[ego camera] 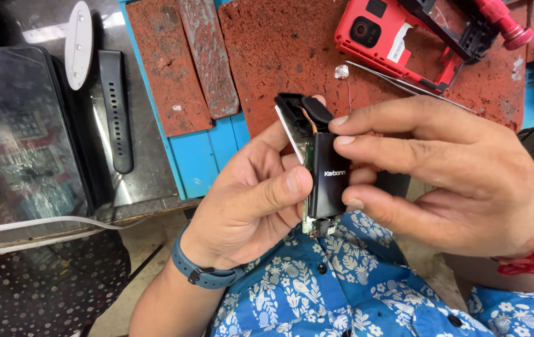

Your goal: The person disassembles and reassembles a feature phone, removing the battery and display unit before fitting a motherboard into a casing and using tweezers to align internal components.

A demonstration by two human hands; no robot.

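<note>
2 hands meet over a blue floral shirt (pixel 342 293). From left: a glossy dark screen (pixel 23 137) and a black watch strap (pixel 116 112) lie on the bench. Left hand (pixel 248 200), blue band at the wrist, grips a small opened device (pixel 317 168), thumb pressed on its black battery (pixel 329 178). Right hand (pixel 454 168) pinches the battery's upper edge with curled fingers. Behind, a red phone shell (pixel 391 37) and tweezers (pixel 404 84) rest on a rust-red mat (pixel 279 56).
</note>
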